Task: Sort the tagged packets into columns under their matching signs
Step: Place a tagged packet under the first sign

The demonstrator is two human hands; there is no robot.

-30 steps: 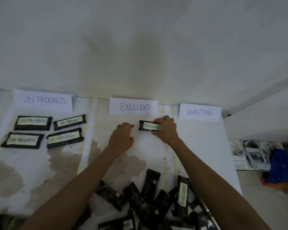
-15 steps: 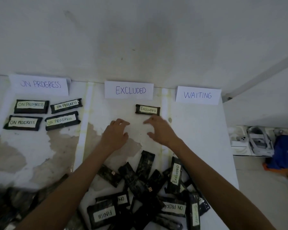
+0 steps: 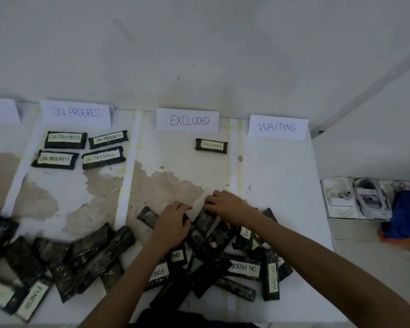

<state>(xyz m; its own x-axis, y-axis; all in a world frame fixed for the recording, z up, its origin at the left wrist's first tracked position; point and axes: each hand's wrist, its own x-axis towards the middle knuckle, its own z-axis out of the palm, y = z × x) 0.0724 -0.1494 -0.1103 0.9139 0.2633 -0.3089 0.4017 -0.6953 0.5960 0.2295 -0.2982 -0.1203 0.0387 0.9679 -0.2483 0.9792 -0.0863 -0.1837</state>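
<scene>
Heaped packets (image 3: pixel 208 245): dark, glossy, crinkled plastic wrap, by my reading, with matt paper tags (image 3: pixel 273 278). EXCLUDED sign (image 3: pixel 187 120): plain matt white paper. Table (image 3: pixel 277 176): white coating flaked to rough brown patches.

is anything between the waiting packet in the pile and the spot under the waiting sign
Only the right forearm and a dark packet at the pile's far edge cross the way from the WAITING packet; nothing visible lies beyond them under the WAITING sign.

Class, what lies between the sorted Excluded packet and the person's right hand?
Between the Excluded packet and the right hand, the head view shows only bare, stained tabletop.
</scene>
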